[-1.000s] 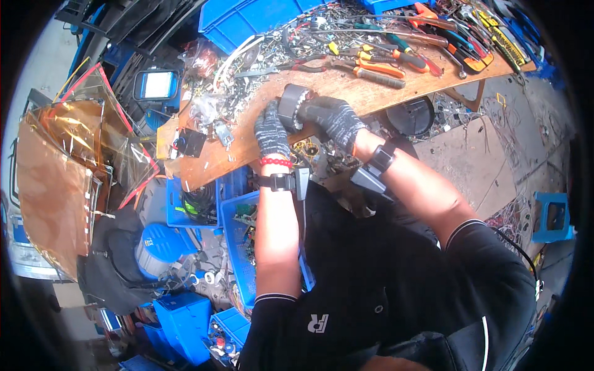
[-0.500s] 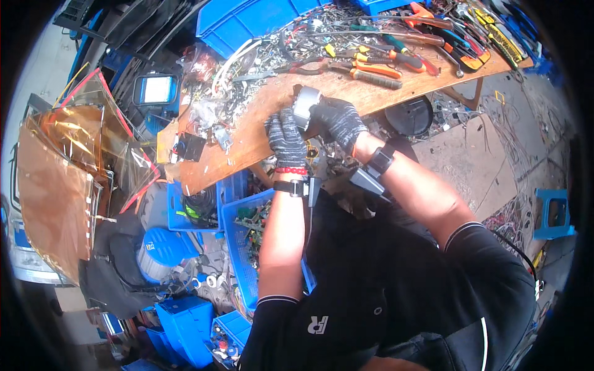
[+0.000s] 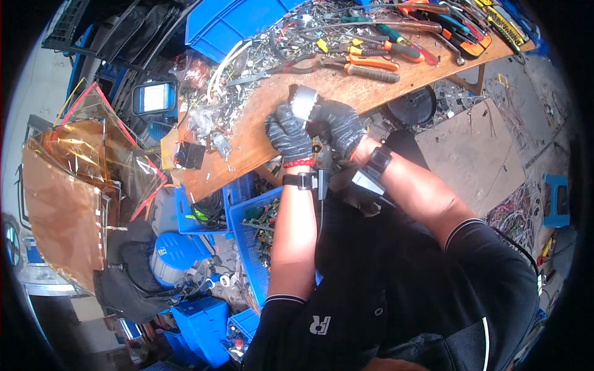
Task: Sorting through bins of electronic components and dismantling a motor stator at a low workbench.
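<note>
1. A silver-grey metal part (image 3: 304, 103) is held between both gloved hands, above the near edge of the wooden table (image 3: 241, 139); whether the table is touched by it cannot be told.
2. Its left side is gripped by the left hand (image 3: 289, 133), with the fingers curled.
3. Its right side is gripped by the right hand (image 3: 340, 127); the fingertips are partly hidden.
4. Beyond the hands, the table is strewn with small scraps (image 3: 266, 46), bordered on the far side by a blue bin (image 3: 238, 21).
5. Orange-handled pliers (image 3: 373, 63) are laid to the far right.
6. Circuit-board pieces are held in a blue crate (image 3: 246, 250), near left, below the table.
</note>
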`<state>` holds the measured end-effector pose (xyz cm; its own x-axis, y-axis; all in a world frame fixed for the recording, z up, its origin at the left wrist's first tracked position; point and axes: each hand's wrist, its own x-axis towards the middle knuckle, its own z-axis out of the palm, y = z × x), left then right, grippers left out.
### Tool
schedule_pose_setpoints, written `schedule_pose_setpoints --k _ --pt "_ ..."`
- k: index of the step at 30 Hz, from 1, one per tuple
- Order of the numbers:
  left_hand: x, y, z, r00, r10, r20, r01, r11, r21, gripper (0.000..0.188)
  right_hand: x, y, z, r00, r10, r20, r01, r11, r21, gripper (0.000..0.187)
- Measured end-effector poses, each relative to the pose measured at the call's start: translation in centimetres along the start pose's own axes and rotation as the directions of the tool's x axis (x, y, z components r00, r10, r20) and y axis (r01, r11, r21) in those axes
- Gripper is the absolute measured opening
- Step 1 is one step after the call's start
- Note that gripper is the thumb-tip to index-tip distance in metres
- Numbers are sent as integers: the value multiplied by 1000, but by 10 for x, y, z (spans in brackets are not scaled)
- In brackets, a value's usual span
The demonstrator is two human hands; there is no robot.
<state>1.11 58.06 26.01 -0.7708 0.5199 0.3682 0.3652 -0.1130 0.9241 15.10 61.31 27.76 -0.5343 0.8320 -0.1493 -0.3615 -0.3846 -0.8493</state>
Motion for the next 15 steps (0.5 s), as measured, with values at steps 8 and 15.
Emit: schedule_pose_setpoints --k 8,15 --pt "3 -2 1 997 -66 48 69 995 -73 54 -7 8 -10 994 39 98 -62 966 250 23" --pt "10 -13 -1 996 -10 85 9 1000 10 58 -8 -3 -10 987 124 100 -145 960 241 22"
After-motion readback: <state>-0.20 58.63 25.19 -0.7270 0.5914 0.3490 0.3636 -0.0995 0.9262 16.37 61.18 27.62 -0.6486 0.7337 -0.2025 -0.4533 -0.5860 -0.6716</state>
